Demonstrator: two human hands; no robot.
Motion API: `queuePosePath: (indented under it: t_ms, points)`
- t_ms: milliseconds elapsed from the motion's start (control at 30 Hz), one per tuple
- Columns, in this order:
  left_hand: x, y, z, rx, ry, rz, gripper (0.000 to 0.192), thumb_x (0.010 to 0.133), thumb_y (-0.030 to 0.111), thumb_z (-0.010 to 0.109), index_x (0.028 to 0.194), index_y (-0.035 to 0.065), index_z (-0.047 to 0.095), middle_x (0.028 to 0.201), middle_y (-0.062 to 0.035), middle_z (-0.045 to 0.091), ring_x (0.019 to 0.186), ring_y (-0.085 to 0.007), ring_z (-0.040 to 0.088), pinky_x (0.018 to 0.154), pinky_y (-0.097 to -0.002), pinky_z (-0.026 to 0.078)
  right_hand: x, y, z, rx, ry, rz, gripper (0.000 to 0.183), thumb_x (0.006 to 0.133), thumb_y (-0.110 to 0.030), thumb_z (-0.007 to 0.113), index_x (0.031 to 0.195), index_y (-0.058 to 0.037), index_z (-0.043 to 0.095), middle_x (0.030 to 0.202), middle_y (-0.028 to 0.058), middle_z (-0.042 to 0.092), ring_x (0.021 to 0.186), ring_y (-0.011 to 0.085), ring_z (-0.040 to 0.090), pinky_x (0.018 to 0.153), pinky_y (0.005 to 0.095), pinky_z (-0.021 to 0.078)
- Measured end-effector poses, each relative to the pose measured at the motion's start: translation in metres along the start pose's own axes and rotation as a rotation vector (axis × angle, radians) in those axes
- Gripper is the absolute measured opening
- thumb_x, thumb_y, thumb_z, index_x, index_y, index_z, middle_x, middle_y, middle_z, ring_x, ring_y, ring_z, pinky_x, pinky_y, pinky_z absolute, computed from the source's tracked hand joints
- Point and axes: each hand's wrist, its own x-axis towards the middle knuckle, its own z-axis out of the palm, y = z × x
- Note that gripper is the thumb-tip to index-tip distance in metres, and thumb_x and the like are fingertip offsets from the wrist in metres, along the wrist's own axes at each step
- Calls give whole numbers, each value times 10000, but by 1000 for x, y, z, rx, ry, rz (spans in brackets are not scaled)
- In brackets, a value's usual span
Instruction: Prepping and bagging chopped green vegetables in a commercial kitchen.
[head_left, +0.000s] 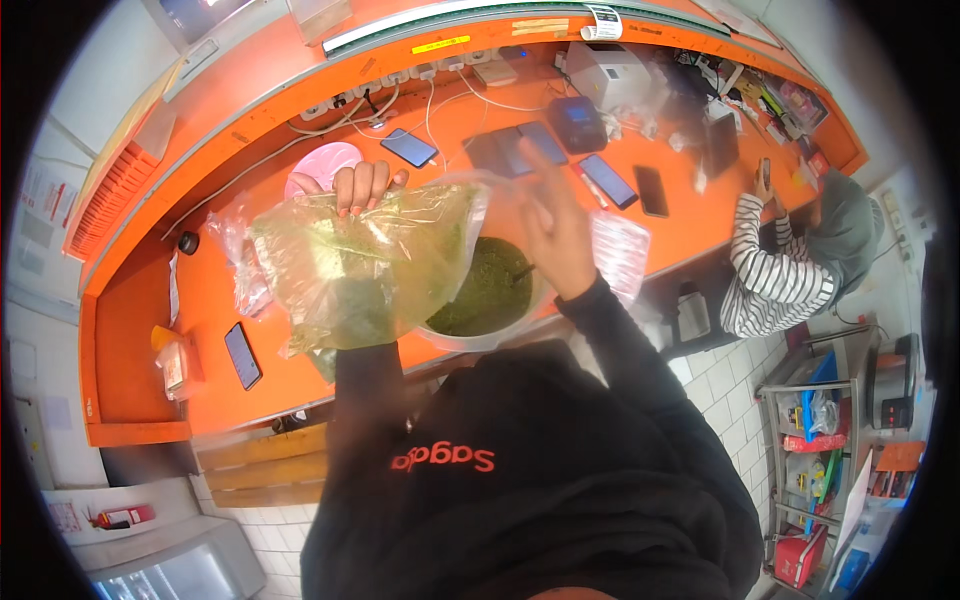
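My left hand (364, 187) grips the upper edge of a large clear plastic bag (360, 262), thumb to the left and fingers folded over the front. Green residue coats the bag's inside, and more green shows through its lower part. Partly behind the bag stands a round translucent plastic tub (480, 343) holding a dark green, finely chopped mass (484, 292). A dark thin handle (523, 274) pokes out of that mass. Over the tub's right side is my right hand (555, 236), blurred, fingers spread, with nothing visible in it.
An orange counter (300, 390) carries a pink dish (326, 169), several phones, a white printer (607, 75), a stack of clear plastic packaging (621, 255) and a crumpled plastic bag (244, 262). Charging cables (427, 112) trail from power sockets. A person (787, 262) sits at the right, holding a phone.
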Motion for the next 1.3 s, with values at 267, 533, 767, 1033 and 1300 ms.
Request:
queuePosePath:
  t_ms: [267,533,767,1033,1300]
  points:
    - [-18,-16,-28,-56,-45,182,193,912,173,546,729,162,486,724,26,456,786,-132,420,970,-366,283,9,-7,-1,51,232,61,366,875,-99,562,1238,-65,521,1233,187,523,1169,359,481,955,387,406]
    - [-24,-28,-27,-79,143,258,165,874,94,561,732,144,492,739,21,467,812,-142,441,997,-363,288,-3,2,-5,40,9,77,347,902,-166,551,1229,-53,528,1235,169,528,1191,342,469,981,395,388]
    - [-21,-26,-27,-146,527,260,178,937,168,497,791,67,505,779,-50,479,795,-200,491,1079,-430,246,-27,12,-1,-22,16,101,380,848,-204,637,1168,-35,526,1187,163,538,1118,341,498,958,400,394]
    - [-35,-20,-2,60,858,306,177,965,169,422,901,20,495,850,-72,491,862,-208,503,1117,-493,209,-57,-20,23,47,-138,35,586,685,-177,785,1138,-60,432,1195,142,460,1145,352,443,935,402,392]
    - [-50,-8,16,148,969,149,296,949,343,463,1066,77,522,1064,-99,568,970,-226,560,925,-454,470,-39,-12,4,479,227,335,117,849,-49,624,940,8,578,974,111,602,895,213,606,763,304,488]
